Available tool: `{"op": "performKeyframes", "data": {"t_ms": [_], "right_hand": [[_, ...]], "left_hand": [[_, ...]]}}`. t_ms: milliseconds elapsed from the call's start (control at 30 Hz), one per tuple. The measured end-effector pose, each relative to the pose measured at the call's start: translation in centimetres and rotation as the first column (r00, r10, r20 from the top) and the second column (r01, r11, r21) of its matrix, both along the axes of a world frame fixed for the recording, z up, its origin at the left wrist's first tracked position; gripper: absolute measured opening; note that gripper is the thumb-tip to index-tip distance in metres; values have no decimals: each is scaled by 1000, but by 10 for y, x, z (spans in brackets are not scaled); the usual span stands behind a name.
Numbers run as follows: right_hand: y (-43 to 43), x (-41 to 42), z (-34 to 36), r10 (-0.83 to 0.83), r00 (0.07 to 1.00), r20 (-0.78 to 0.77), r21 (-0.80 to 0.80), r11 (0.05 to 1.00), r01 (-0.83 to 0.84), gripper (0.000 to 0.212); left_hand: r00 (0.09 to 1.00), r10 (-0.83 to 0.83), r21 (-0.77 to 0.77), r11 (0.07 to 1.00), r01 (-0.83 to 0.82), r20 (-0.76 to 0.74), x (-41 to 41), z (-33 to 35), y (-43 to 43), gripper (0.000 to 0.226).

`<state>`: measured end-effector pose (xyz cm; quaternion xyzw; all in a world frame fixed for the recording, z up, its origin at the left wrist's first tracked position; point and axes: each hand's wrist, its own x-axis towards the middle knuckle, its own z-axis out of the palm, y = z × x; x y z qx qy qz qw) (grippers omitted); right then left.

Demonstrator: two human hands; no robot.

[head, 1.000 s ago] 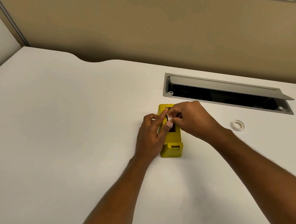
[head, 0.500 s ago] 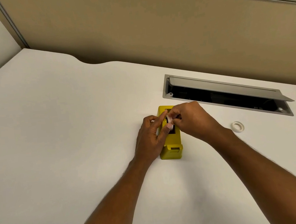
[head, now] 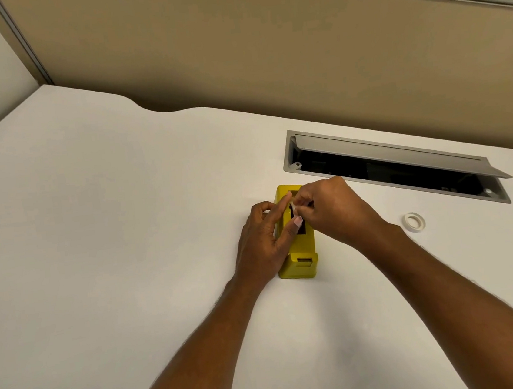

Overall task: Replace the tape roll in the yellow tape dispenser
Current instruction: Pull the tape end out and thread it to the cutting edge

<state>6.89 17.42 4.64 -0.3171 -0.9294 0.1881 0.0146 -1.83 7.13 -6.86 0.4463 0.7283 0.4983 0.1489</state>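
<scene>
The yellow tape dispenser (head: 300,258) stands on the white desk (head: 127,239), its dark top slot partly hidden by my fingers. My left hand (head: 261,238) clasps the dispenser's left side, thumb and forefinger over the slot. My right hand (head: 329,210) reaches over the slot from the right and pinches a small whitish tape roll (head: 294,205) at the opening; most of it is hidden. A second small white tape ring (head: 414,222) lies flat on the desk to the right.
An open grey cable hatch (head: 394,164) with a raised lid is sunk into the desk behind the dispenser. A tan partition wall (head: 234,54) runs along the desk's back edge.
Both hands stay at the dispenser's slot with only slight finger shifts. The dispenser and the ring on the desk have not moved.
</scene>
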Motion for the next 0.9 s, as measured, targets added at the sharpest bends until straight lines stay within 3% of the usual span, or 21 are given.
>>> {"op": "performKeyframes", "data": {"t_ms": [333,633,800,900], "right_hand": [[4,-2,-6,-49,997,-59,-20,999,47,19],[7,0,-13,-100,987,-128,-36,995,96,18],[10,-2,-12,-147,978,-151,-97,986,133,35],[13,-6,-10,-119,983,-143,-118,988,103,23]], "left_hand": [[999,22,0,1000,-22,-24,0,2,1,53],[1000,14,-14,1000,-14,-28,0,0,1,64],[999,21,-28,999,-22,-41,-1,-2,1,65],[999,21,-26,999,-22,-33,-1,-1,1,65]]}}
